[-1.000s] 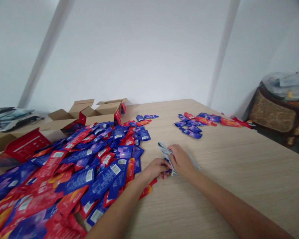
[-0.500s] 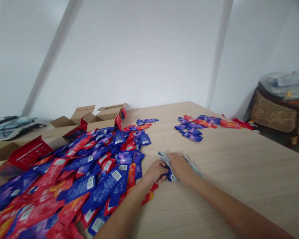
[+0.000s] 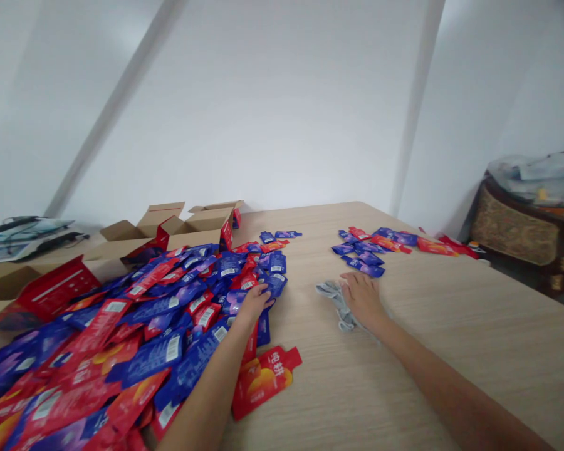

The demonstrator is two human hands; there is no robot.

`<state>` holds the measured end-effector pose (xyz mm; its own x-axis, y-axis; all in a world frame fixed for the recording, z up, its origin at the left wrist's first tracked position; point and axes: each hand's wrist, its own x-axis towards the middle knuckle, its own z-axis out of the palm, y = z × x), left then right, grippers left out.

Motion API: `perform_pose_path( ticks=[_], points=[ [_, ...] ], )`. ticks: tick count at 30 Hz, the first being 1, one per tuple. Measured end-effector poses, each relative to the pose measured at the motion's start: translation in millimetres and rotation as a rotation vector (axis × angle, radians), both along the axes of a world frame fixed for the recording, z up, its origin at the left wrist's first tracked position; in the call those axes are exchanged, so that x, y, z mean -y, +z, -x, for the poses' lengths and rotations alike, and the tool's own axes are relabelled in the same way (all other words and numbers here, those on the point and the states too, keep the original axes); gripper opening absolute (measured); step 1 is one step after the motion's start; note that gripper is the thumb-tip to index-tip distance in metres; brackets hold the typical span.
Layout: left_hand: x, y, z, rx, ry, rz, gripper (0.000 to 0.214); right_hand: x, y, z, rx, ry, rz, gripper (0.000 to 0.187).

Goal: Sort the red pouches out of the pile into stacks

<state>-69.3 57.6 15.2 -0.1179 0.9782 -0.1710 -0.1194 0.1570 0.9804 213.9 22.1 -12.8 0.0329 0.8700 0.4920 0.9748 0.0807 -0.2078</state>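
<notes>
At the right edge of a heap of blue and red spouted pouches [image 3: 169,347], my left hand [image 3: 252,305] pinches a blue pouch [image 3: 276,285], partly covered by the fingers. My right hand [image 3: 364,302] lies with its fingers flat over a crumpled grey cloth [image 3: 342,305] on the table. Part of the cloth is hidden under the palm. A red pouch with orange fruit print [image 3: 266,379] lies flat between my forearms, close to the heap.
Open cardboard boxes [image 3: 195,228] stand behind and left of the heap. A smaller group of pouches [image 3: 364,250] lies on the far right of the wooden table [image 3: 451,326]. A patterned chair [image 3: 512,219] stands beyond the table's right edge.
My left hand has moved away from the cloth, up and left to the heap, with a blue pouch. My right hand and the cloth have shifted slightly right. The red fruit-print pouch shows more fully.
</notes>
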Motion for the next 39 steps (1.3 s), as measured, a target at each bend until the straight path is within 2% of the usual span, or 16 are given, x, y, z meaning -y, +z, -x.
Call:
perform_pose_path(
  ticks=[3,8,13,16,19,21,22,24,26,27,29,31,35,37,39],
  points=[
    [-2,-9.3,-1,-0.059,-0.035,0.038,0.036,-26,2.8,-23,0.108,-0.097,0.096,0.032],
    [1,-6.7,-5,-0.331,-0.062,0.019,0.054,-58,-1.9,-56,0.211,-0.164,0.195,0.035],
    [11,1.8,-9,-0.737,0.007,-0.248,0.061,-65,-6.2,-64,0.266,-0.176,0.187,0.031],
    [20,9.0,-15,-0.807,0.052,-0.362,0.062,-64,-0.5,-73,0.276,-0.147,0.171,0.031],
    [28,16.2,-25,-0.659,0.078,-0.464,0.051,-56,12.5,-78,0.251,-0.153,0.14,0.035],
    [33,19.7,-33,-0.458,-0.002,-0.407,0.041,-43,22.8,-68,0.19,-0.078,0.064,0.037],
    [35,20.8,-38,-0.336,-0.077,-0.321,0.039,-34,27.5,-59,0.149,0.01,0.013,0.037],
    [41,21.4,-46,-0.101,-0.255,-0.097,0.043,-11,34.4,-31,0.075,0.293,-0.077,0.037],
    [46,19.7,-53,0.06,-0.405,0.072,0.043,11,36.7,-1,0.108,0.531,-0.063,0.037],
    [48,18.2,-55,0.101,-0.456,0.112,0.038,21,35.8,12,0.136,0.613,-0.059,0.037],
    [50,14.1,-57,0.118,-0.487,0.136,0.022,35,30.0,28,0.166,0.655,-0.029,0.037],
    [50,9.4,-57,0.079,-0.444,0.127,0.01,37,19.6,29,0.16,0.536,0.002,0.041],
    [47,-0.7,-59,-0.097,-0.322,0.147,0.025,19,-1.5,-9,0.157,0.208,0.114,0.043],
    [48,-6.4,-63,-0.195,-0.335,0.19,0.028,9,-3.6,-31,0.132,0.102,0.162,0.038],
    [51,-12.2,-69,-0.264,-0.409,0.218,0.025,5,1.5,-42,0.047,-0.002,0.151,0.036]
  ],
)
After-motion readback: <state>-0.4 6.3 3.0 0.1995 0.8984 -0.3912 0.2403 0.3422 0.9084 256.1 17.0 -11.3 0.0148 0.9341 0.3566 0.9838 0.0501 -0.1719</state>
